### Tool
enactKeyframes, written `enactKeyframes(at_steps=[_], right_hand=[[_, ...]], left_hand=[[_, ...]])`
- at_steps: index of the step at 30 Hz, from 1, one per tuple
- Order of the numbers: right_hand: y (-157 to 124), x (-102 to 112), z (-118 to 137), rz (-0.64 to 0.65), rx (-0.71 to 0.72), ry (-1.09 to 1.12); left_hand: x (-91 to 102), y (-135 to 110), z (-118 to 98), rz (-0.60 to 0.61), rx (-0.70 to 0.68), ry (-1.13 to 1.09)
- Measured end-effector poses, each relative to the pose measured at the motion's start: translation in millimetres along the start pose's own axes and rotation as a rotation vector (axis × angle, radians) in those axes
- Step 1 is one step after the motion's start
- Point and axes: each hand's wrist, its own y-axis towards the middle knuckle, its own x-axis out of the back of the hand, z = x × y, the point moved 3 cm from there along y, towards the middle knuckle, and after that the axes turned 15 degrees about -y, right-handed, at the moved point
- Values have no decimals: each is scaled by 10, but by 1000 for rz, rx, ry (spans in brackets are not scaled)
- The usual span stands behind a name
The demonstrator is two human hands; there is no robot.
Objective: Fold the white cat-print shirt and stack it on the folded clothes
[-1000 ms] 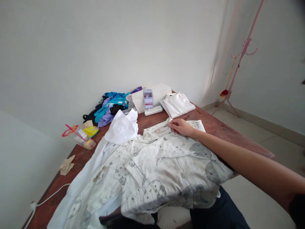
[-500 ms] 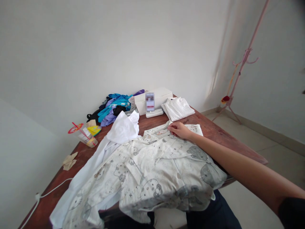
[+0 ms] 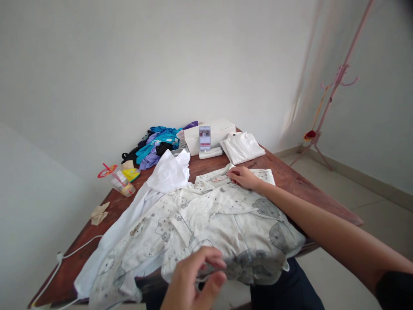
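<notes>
Spread over the near part of the table lies a white cartoon-print shirt (image 3: 206,215), its lower edge hanging past the table's front. My right hand (image 3: 240,176) pinches the shirt's collar at the far side, near a small label. Low in the view, my left hand (image 3: 200,275) hovers by the shirt's front edge, fingers curved and thumb apart, with nothing between them. Partly under the shirt's left sleeve is a plain white garment (image 3: 167,172), stretching from the table's middle to its near left corner.
At the back are a heap of coloured clothes (image 3: 161,144), a white box (image 3: 222,129), a propped phone (image 3: 204,137) and a folded white garment (image 3: 243,147). A plastic cup (image 3: 121,183), a crumpled tissue (image 3: 99,213) and a white cable (image 3: 80,247) lie left. A pink coat stand (image 3: 332,86) stands right.
My left hand has come into view from below, near the shirt's front edge. My right hand keeps its place at the collar. The view has shifted slightly.
</notes>
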Motion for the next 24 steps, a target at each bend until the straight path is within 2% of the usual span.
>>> enactKeyframes(at_steps=[2, 4, 5, 7, 10, 14, 17, 21, 24], right_hand=[[-5, 8, 15, -2, 6, -14], [-10, 17, 31, -5, 10, -31], [-12, 21, 38, -6, 12, -38], [-15, 25, 47, -6, 15, -47], [-17, 29, 47, -9, 21, -55], [-13, 33, 38, -17, 39, -72], [-9, 38, 40, -11, 55, -95], [-19, 45, 59, 2, 75, -107], [-31, 56, 64, 1, 81, -110]], left_hand=[[291, 84, 139, -426, 39, 369], [499, 125, 267, -620, 105, 599], [568, 144, 317, -656, 125, 655], [647, 183, 375, -684, 145, 692], [654, 254, 373, -700, 126, 633], [610, 360, 362, -678, -21, 476], [607, 416, 418, -706, -104, 426], [598, 492, 538, -752, -75, 391], [594, 558, 561, -755, -122, 271]])
